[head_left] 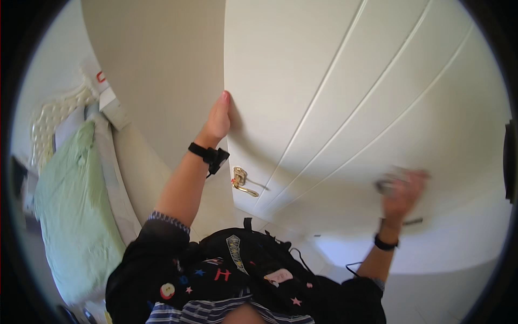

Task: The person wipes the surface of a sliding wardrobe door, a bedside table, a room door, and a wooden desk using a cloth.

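A white panelled door (345,92) fills the upper right of the view. My left hand (218,119) grips its free edge a little above a brass lever handle (241,181). My right hand (402,189) is pressed against the door's face lower right; it is blurred and seems shut on a small greyish thing, perhaps a cloth (387,182). Both wrists wear black bands.
A beige wall (162,70) stands left of the door edge. A bed with a pale green cover (75,216) and a cream tufted headboard (51,121) lies at the far left. My dark patterned top (237,275) fills the lower middle.
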Demonstrator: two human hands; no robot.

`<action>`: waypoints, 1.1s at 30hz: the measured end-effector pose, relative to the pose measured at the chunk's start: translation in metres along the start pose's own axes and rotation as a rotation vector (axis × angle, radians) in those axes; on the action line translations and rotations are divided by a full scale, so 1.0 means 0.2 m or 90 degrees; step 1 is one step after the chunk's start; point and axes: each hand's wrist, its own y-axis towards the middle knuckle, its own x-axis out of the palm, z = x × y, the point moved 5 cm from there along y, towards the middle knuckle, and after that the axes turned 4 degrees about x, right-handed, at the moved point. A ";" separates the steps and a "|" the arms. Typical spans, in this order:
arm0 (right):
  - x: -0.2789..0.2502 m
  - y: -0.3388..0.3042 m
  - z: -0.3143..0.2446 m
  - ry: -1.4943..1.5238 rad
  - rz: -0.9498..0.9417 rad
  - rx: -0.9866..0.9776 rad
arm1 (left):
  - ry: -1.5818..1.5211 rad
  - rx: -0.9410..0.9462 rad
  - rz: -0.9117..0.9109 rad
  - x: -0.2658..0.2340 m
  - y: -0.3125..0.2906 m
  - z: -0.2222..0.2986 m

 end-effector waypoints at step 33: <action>-0.04 0.68 -1.09 0.006 0.174 0.226 | -0.199 0.015 -0.003 0.13 0.05 0.11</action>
